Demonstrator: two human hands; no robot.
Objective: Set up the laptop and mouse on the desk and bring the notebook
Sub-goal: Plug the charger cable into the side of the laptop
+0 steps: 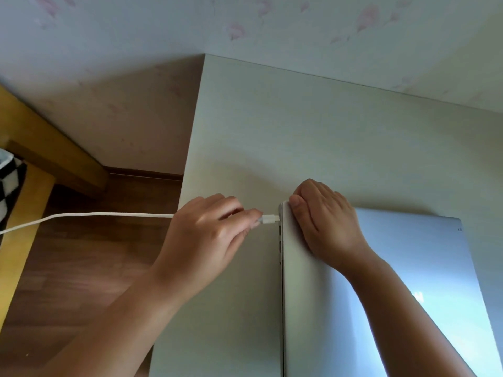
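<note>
We hold the white plug [269,219] of a charging cable [89,215] pinched between the fingertips of our left hand [206,235], its tip right at the ports on the left edge of the silver laptop [408,268]; whether it is seated in a port we cannot tell. The cable runs out from under that hand to the left, over the floor and off the frame edge. Our right hand [326,227] lies flat on the far left corner of the closed laptop lid, fingers together and curled over the back edge, thumb pressed along the corner, bracing it rather than gripping it.

The laptop lies flat on a pale, off-white desk [245,131], beneath and to the right of the right hand, its lid catching a bluish sheen (a window's reflection, perhaps). Beyond both hands the desktop is bare and runs up to a wall [245,23] papered in a faint pink floral print. To the left of the left hand the desk ends and a brown wood-plank floor [81,268] shows below, with a dark baseboard at the wall. Farther left stands yellowish wooden furniture [40,148], with a black-and-white checkered fabric [11,175] at the frame edge.
</note>
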